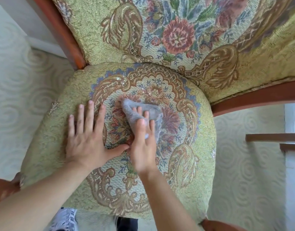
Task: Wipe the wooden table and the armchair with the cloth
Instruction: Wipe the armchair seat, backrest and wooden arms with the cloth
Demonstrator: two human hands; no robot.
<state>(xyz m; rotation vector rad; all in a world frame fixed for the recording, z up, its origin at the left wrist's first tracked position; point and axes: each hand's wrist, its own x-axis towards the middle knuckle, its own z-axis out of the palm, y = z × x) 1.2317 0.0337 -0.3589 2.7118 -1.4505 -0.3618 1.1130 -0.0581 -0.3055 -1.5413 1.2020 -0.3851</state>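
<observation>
The armchair [190, 144] fills most of the frame, its green flowered seat in the middle and its padded back across the top. Reddish wooden frame parts run down the upper left and across the right side. Pale carpet [18, 97] with a swirl pattern shows at the left and right edges. At the right edge stands a piece of wooden furniture [273, 137], only partly in view.

Two bare forearms reach up from the bottom of the frame. The left hand [86, 139] lies flat on the seat, left of centre, fingers straight and spread wide, holding nothing. The right hand [143, 147] sits just beside it at the centre of the seat, fingers straight, pressing down on the grey cloth [131, 110]. The cloth is bunched on the flower pattern in the middle of the seat, its tip pointing to the upper left.
</observation>
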